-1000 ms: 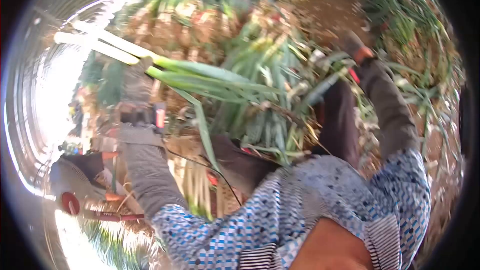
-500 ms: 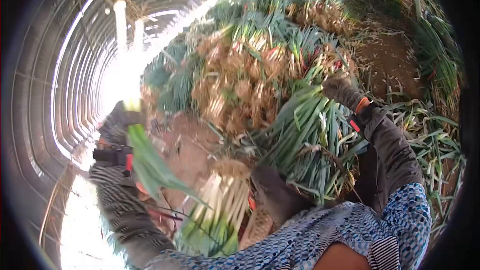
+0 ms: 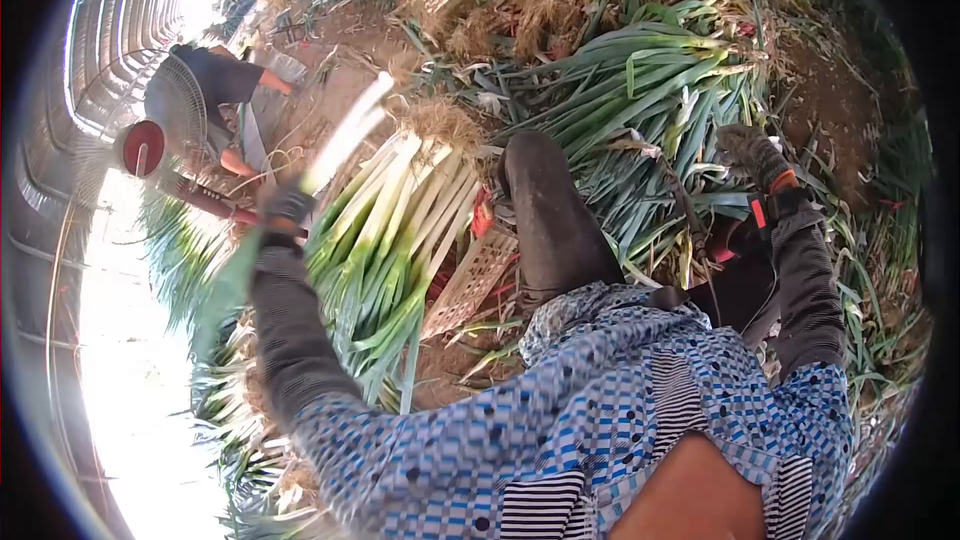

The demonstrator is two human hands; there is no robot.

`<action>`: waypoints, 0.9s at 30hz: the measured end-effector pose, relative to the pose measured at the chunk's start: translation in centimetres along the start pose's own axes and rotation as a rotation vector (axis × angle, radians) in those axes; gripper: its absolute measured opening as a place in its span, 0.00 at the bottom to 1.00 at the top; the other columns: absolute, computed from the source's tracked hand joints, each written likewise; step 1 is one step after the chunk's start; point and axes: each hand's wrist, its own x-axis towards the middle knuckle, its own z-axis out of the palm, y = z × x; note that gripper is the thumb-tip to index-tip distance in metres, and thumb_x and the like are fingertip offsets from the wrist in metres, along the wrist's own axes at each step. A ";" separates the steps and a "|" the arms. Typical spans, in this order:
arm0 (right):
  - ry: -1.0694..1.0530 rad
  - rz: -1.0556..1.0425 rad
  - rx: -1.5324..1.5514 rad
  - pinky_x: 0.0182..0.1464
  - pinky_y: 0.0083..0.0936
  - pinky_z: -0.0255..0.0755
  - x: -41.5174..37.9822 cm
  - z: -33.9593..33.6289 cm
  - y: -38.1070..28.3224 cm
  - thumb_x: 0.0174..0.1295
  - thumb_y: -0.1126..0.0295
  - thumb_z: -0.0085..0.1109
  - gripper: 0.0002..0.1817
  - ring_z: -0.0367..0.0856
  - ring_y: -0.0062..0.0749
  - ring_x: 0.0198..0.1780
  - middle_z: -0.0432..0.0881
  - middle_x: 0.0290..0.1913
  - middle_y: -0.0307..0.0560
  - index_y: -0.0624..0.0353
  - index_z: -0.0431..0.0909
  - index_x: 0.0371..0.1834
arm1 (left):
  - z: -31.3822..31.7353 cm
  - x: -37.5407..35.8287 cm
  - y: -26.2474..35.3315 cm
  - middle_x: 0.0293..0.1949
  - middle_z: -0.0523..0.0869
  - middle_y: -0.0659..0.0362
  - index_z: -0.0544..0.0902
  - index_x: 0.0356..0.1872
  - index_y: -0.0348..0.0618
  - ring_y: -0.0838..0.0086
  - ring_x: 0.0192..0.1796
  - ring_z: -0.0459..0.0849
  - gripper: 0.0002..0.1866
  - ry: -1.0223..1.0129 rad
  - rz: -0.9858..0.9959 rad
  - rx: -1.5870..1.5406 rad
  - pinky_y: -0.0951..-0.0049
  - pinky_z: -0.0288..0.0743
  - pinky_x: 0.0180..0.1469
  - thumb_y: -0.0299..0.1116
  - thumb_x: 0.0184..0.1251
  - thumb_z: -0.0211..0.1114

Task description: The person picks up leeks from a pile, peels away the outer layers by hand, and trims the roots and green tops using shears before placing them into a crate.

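Note:
My left hand (image 3: 286, 206), in a dark glove and blurred by motion, is closed around a couple of long green onions (image 3: 347, 135). Their white stalks point up and right, and their blurred leaves hang down at the left. Just right of that hand lies a row of green onions (image 3: 400, 205), roots away from me and leaves toward me. My gloved right hand (image 3: 752, 152) hovers at the right edge of a heap of green onions (image 3: 620, 80). Its fingers look loosely apart, with nothing visible in them.
My bent knee (image 3: 550, 200) rises between the row and the heap. A woven strip (image 3: 475, 280) lies by the row. At the left another person (image 3: 215, 85) bends down near a red round object (image 3: 143, 148). Root-end bundles (image 3: 520, 0) are stacked at the back.
My view has tipped downward. The left hand has brought its green onions down beside the row, tilting them. My right hand has left the leaves it was gripping and shifted right.

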 end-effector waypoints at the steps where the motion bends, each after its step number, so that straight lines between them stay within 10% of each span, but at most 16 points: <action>1: 0.002 -0.007 0.059 0.35 0.31 0.77 -1.0 0.2 -0.3 0.52 0.60 0.65 0.20 0.80 0.26 0.32 0.82 0.37 0.37 0.53 0.76 0.47 | 0.7 1.2 4.2 0.55 0.77 0.49 0.72 0.58 0.49 0.59 0.57 0.75 0.32 -0.033 -0.175 -0.463 0.62 0.67 0.59 0.54 0.53 0.62; 3: -0.071 -0.858 -0.856 0.37 0.31 0.76 5.6 -2.4 6.0 0.46 0.63 0.65 0.20 0.79 0.33 0.32 0.81 0.35 0.40 0.54 0.76 0.44 | 3.3 4.3 12.0 0.60 0.72 0.47 0.66 0.64 0.53 0.54 0.63 0.69 0.37 -0.040 -0.384 -0.808 0.61 0.59 0.66 0.58 0.54 0.57; 4: -0.118 -1.276 -1.327 0.37 0.30 0.76 8.0 -4.0 8.1 0.43 0.64 0.65 0.21 0.79 0.36 0.32 0.80 0.34 0.42 0.54 0.76 0.43 | -6.3 1.0 13.7 0.61 0.71 0.46 0.66 0.64 0.53 0.54 0.63 0.68 0.35 -0.097 -0.508 -0.854 0.61 0.59 0.66 0.57 0.56 0.56; 6: -0.405 -0.743 -1.728 0.40 0.32 0.73 4.6 -1.2 6.6 0.41 0.64 0.60 0.14 0.77 0.45 0.36 0.78 0.33 0.47 0.55 0.77 0.33 | -0.5 4.9 15.0 0.60 0.72 0.45 0.67 0.63 0.51 0.54 0.62 0.69 0.33 -0.067 -0.748 -1.038 0.60 0.60 0.64 0.53 0.58 0.57; 7: -0.548 -0.850 -1.736 0.39 0.34 0.73 3.8 -0.6 7.5 0.43 0.63 0.58 0.13 0.78 0.45 0.37 0.79 0.35 0.48 0.55 0.78 0.32 | 1.7 5.0 14.3 0.59 0.73 0.46 0.67 0.63 0.51 0.53 0.61 0.70 0.32 0.048 -0.631 -1.099 0.57 0.62 0.62 0.52 0.57 0.58; 12: -0.320 -0.034 -0.795 0.43 0.34 0.72 -3.1 8.2 11.8 0.54 0.60 0.55 0.20 0.78 0.47 0.43 0.78 0.45 0.54 0.53 0.75 0.51 | -1.5 3.8 14.7 0.59 0.72 0.44 0.67 0.63 0.54 0.52 0.61 0.70 0.30 0.038 -0.796 -0.853 0.55 0.63 0.61 0.53 0.60 0.53; 14: -0.256 -1.183 -1.124 0.41 0.32 0.72 1.2 7.2 23.0 0.61 0.63 0.49 0.17 0.78 0.48 0.42 0.77 0.46 0.59 0.56 0.74 0.52 | 2.1 4.9 14.3 0.54 0.74 0.39 0.67 0.61 0.38 0.46 0.57 0.72 0.37 0.208 -0.678 -0.795 0.57 0.65 0.59 0.55 0.55 0.54; 15: -0.087 -1.158 -0.918 0.35 0.30 0.72 2.6 9.1 25.8 0.59 0.65 0.50 0.14 0.79 0.40 0.35 0.78 0.38 0.51 0.57 0.76 0.46 | -0.4 5.5 14.7 0.55 0.73 0.41 0.66 0.61 0.35 0.49 0.57 0.72 0.34 0.271 -0.694 -0.833 0.57 0.65 0.59 0.47 0.57 0.56; 17: -0.223 -0.032 -0.062 0.22 0.26 0.66 -1.6 11.3 22.6 0.60 0.62 0.54 0.10 0.73 0.29 0.22 0.76 0.26 0.42 0.57 0.75 0.33 | -3.1 8.3 15.3 0.59 0.71 0.44 0.65 0.62 0.32 0.52 0.58 0.71 0.32 0.372 -0.653 -0.984 0.59 0.65 0.60 0.38 0.57 0.59; 19: -0.118 0.317 0.552 0.17 0.25 0.61 -5.0 10.6 17.0 0.60 0.63 0.55 0.09 0.70 0.24 0.17 0.74 0.22 0.39 0.57 0.75 0.29 | -6.5 12.9 15.4 0.62 0.68 0.44 0.64 0.63 0.33 0.53 0.61 0.69 0.34 0.525 -0.473 -1.207 0.60 0.62 0.63 0.35 0.55 0.63; 25: 0.228 0.026 0.562 0.21 0.22 0.64 -10.4 6.8 12.5 0.56 0.68 0.57 0.07 0.71 0.28 0.22 0.70 0.22 0.37 0.57 0.72 0.35 | -31.3 15.1 26.8 0.41 0.77 0.56 0.72 0.52 0.38 0.69 0.44 0.75 0.22 0.829 0.466 -1.816 0.66 0.71 0.48 0.41 0.61 0.61; 26: 0.195 -0.136 0.787 0.24 0.22 0.66 -8.2 5.9 16.5 0.56 0.69 0.57 0.10 0.73 0.28 0.26 0.72 0.25 0.39 0.57 0.73 0.40 | -33.2 16.7 30.7 0.42 0.77 0.60 0.72 0.55 0.40 0.74 0.43 0.76 0.20 0.580 0.688 -2.175 0.75 0.73 0.46 0.33 0.62 0.62; 27: 0.330 -0.308 0.387 0.26 0.23 0.68 -10.5 6.6 12.8 0.55 0.68 0.57 0.12 0.73 0.30 0.28 0.73 0.27 0.41 0.57 0.73 0.42 | -37.3 14.7 33.1 0.39 0.76 0.63 0.72 0.53 0.43 0.79 0.40 0.75 0.19 0.219 0.661 -2.344 0.78 0.71 0.40 0.35 0.63 0.62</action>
